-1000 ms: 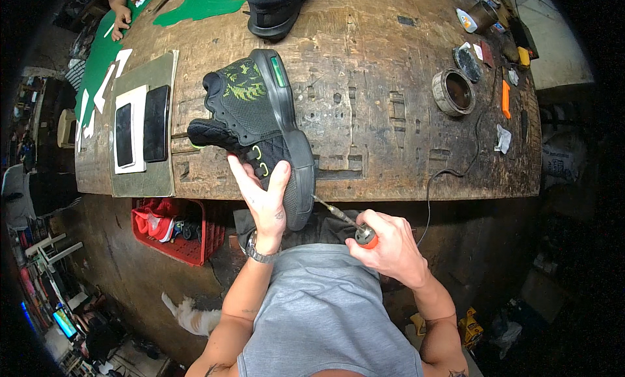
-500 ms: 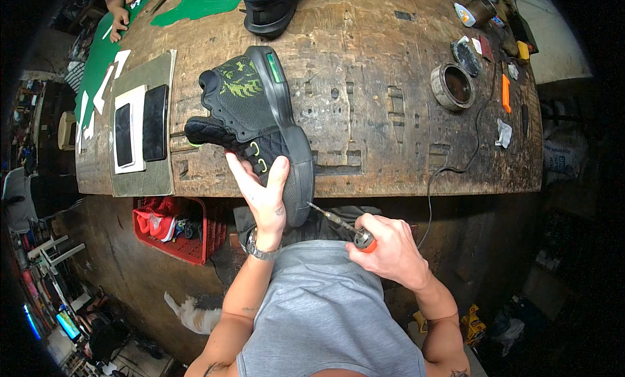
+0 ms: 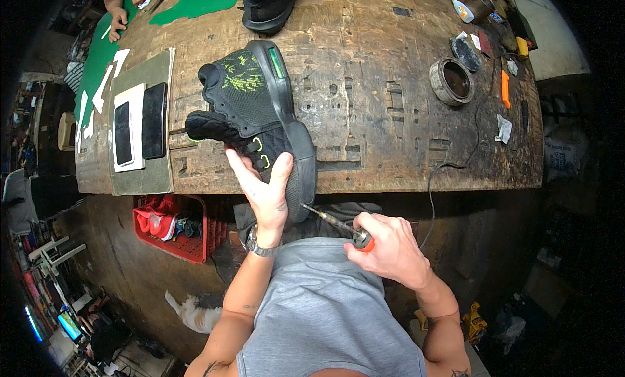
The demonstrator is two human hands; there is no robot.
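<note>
While the left hand point(image 3: 263, 188) clasps the black shoe point(image 3: 257, 120) at the worktop point(image 3: 377, 117) near edge | shoe's long axis 11-to-5 | right hand point(image 3: 387, 250) grips awl point(image 3: 335, 222), tip at 10 touching sole.

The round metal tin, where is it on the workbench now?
Head view: the round metal tin stands on the workbench, far right side, beside an orange marker.
</note>
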